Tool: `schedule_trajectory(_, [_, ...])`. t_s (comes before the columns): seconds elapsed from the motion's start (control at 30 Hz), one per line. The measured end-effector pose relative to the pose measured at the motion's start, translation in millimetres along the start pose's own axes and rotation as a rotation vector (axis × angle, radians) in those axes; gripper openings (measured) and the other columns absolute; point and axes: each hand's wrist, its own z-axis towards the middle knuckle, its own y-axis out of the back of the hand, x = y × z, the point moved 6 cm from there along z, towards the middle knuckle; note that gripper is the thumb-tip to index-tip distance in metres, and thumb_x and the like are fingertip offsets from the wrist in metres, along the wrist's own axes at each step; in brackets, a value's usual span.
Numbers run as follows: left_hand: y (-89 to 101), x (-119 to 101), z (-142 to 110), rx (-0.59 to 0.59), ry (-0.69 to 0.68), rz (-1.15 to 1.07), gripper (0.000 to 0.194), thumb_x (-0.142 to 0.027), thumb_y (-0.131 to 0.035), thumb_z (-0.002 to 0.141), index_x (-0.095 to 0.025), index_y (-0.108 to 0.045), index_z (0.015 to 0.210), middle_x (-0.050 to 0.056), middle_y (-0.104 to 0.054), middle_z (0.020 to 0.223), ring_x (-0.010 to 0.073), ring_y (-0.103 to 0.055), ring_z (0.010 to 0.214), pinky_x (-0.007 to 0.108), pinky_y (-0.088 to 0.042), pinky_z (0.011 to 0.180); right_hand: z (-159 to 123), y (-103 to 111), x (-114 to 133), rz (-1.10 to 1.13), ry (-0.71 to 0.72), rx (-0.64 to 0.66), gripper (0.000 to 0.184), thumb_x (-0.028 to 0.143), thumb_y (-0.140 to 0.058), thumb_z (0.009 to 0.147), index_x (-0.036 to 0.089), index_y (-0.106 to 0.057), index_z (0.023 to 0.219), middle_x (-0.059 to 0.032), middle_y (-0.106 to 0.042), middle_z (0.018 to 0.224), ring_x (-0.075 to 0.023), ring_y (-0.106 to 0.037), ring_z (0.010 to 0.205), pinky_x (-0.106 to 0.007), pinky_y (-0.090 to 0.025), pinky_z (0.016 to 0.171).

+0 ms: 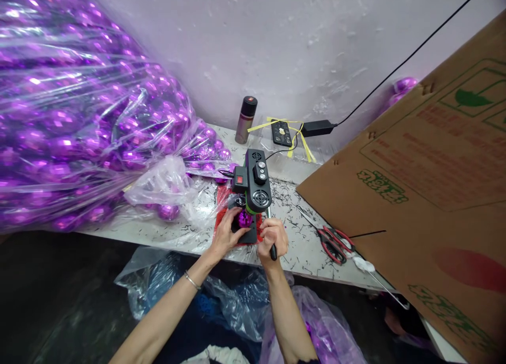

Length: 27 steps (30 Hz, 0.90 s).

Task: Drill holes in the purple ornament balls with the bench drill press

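A shiny purple bauble (245,219) sits under the head of a small black bench press machine (258,179) with a red switch. My left hand (227,232) has its thumb and fingers closed around the bauble's near and left sides. Wrapped round the machine's black-ended lever handle (273,252) is my right hand (273,240), to the right of the bauble. Beneath the machine lies a red sheet (222,195), partly covered by the base and my left hand. The contact between the machine head and the bauble's top is hidden.
A big clear bag of purple baubles (79,121) fills the left. On the right stand a cardboard box (427,185) and red-handled scissors (332,243). Behind are a spray can (245,120), a phone-like black object (281,133) and a power adapter (317,127). Black scraps litter the table (292,248).
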Motion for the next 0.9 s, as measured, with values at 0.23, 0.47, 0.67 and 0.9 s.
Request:
schedule_trajectory(0.23, [-0.8, 0.8, 0.5, 0.016, 0.032, -0.016, 0.051, -0.035, -0.075, 0.089, -0.022, -0.056, 0.135, 0.012, -0.067, 0.135, 0.0307, -0.062, 0.132, 0.054, -0.047, 0.116, -2.1, -0.6, -2.5, 0.02, -0.014, -0.015, 0.033, 0.025, -0.038, 0.103, 0.024, -0.048, 0.072, 0.0, -0.057, 0.07, -0.0148, -0.053, 0.062, -0.032, -0.044, 0.062])
schedule_trajectory(0.47, [-2.0, 0.2, -0.6, -0.007, -0.008, -0.019, 0.05, -0.033, -0.074, 0.09, -0.021, -0.055, 0.135, 0.013, -0.068, 0.134, 0.0307, -0.062, 0.132, 0.054, -0.045, 0.117, -6.4, -1.4, -4.9, -0.026, -0.008, -0.044, 0.036, 0.029, -0.036, 0.105, 0.024, -0.047, 0.071, 0.0002, -0.055, 0.068, -0.0154, -0.054, 0.062, -0.034, -0.047, 0.064])
schedule_trajectory(0.67, [-2.2, 0.2, 0.1, 0.012, -0.003, -0.008, 0.051, -0.031, -0.074, 0.089, -0.021, -0.055, 0.136, 0.014, -0.067, 0.135, 0.031, -0.062, 0.132, 0.054, -0.047, 0.115, -8.9, -1.7, -7.5, -0.007, 0.007, -0.05, 0.035, 0.029, -0.036, 0.105, 0.024, -0.047, 0.072, 0.0009, -0.055, 0.069, -0.0145, -0.053, 0.061, -0.033, -0.046, 0.065])
schedule_trajectory(0.9, [-1.7, 0.8, 1.7, 0.003, -0.002, -0.002, 0.053, -0.029, -0.075, 0.088, -0.022, -0.055, 0.136, 0.014, -0.067, 0.136, 0.0313, -0.062, 0.131, 0.053, -0.049, 0.113, -9.9, -2.4, -10.4, -0.027, 0.03, -0.044, 0.035, 0.029, -0.034, 0.106, 0.025, -0.044, 0.073, 0.0009, -0.055, 0.069, -0.0145, -0.053, 0.061, -0.033, -0.046, 0.064])
